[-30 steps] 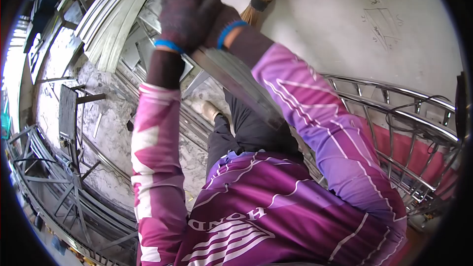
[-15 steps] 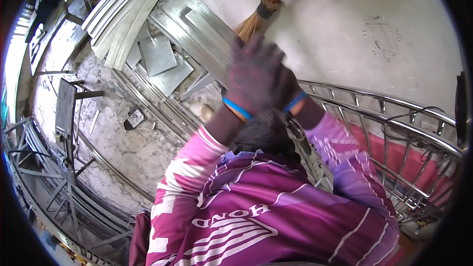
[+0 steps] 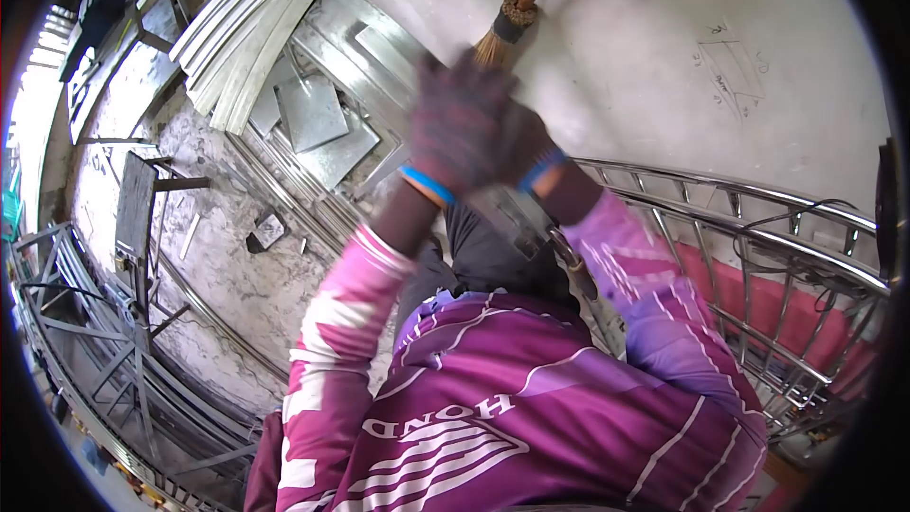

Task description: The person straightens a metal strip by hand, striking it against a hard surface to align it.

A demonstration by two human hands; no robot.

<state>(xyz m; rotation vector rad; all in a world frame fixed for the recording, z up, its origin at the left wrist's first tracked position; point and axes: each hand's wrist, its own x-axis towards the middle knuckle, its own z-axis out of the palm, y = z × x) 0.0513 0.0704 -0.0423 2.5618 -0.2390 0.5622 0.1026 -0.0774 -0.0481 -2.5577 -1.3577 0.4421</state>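
Observation:
My left hand [image 3: 457, 128], in a dark knitted glove with a blue cuff edge, lies against my right hand [image 3: 528, 144] in front of my body. The left fingers look stretched out and slightly apart, though motion blurs them. A matching dark glove covers the right hand, whose fingers are mostly hidden behind the left one. No object shows between the two hands. Just beyond the fingertips, a broom [image 3: 505, 30] with straw bristles and a wooden handle leans at the pale wall.
On my right stands a shiny metal railing [image 3: 730, 192] with red material [image 3: 806, 308] behind its bars. Curved metal strips [image 3: 275, 14], flat sheets [image 3: 313, 112] and long tubes [image 3: 294, 194] lie to the left. A metal frame [image 3: 90, 341] stands at far left.
Both hands have shifted a little left together and remain in contact. My head view has moved slightly, and more of my dark trousers shows below the hands.

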